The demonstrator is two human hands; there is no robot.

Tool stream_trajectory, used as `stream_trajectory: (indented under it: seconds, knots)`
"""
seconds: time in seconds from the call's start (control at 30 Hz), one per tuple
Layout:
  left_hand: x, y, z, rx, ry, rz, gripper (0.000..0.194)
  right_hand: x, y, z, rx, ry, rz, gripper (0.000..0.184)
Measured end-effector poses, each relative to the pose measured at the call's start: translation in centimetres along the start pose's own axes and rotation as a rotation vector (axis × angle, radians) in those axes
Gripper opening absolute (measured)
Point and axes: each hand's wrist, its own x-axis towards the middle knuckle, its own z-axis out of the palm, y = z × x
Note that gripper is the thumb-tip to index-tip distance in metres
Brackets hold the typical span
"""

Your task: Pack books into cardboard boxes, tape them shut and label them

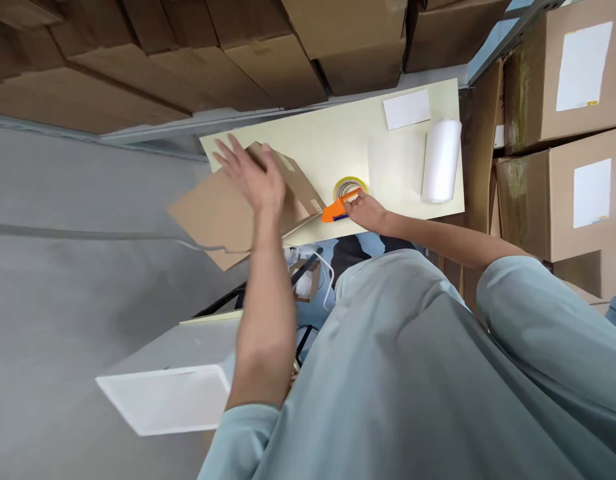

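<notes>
My left hand [251, 175] is raised over a brown cardboard box [223, 207] at the left end of a pale table [333, 137]; its fingers are stretched out and blurred by motion, touching or just above the box's top. My right hand [365, 210] grips an orange utility knife [338, 208], whose tip points toward the box's edge. A roll of yellow tape [349, 187] lies on the table right behind the knife.
A white roll [441, 160] and a white paper sheet [407, 109] lie at the table's right end. Stacked cardboard boxes [573, 133] fill shelves behind and to the right. A white tray-like sheet [163, 400] sits low at left. Grey floor spreads left.
</notes>
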Motion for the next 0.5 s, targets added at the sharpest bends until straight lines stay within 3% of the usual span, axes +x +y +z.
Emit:
stream_trajectory:
  seconds: [0.03, 0.1, 0.17, 0.23, 0.33, 0.5]
  knots:
    - [0.9, 0.7, 2.0, -0.017, 0.013, -0.009, 0.087, -0.2, -0.1, 0.2, 0.02, 0.009, 0.02, 0.048]
    - [1.6, 1.2, 4.8, -0.031, -0.034, 0.153, 0.083, -0.6, -0.1, 0.6, 0.052, 0.021, 0.045, 0.051]
    - [1.2, 0.8, 5.7, -0.017, -0.097, 0.324, 0.088, -1.1, -0.1, 1.0, 0.07, 0.033, 0.061, 0.052]
    - [-0.2, 0.2, 5.0, 0.017, -0.118, 0.378, 0.08, -1.4, -0.4, 1.3, 0.088, 0.053, 0.048, 0.053]
    - [-3.2, -0.2, 3.1, 0.083, -0.125, 0.338, 0.07, -1.4, -2.4, 1.4, 0.147, 0.075, -0.042, 0.051]
    - [-8.1, 0.5, 0.7, 0.199, -0.276, 0.404, 0.067, -1.6, -6.0, 1.3, 0.215, 0.061, -0.197, 0.046]
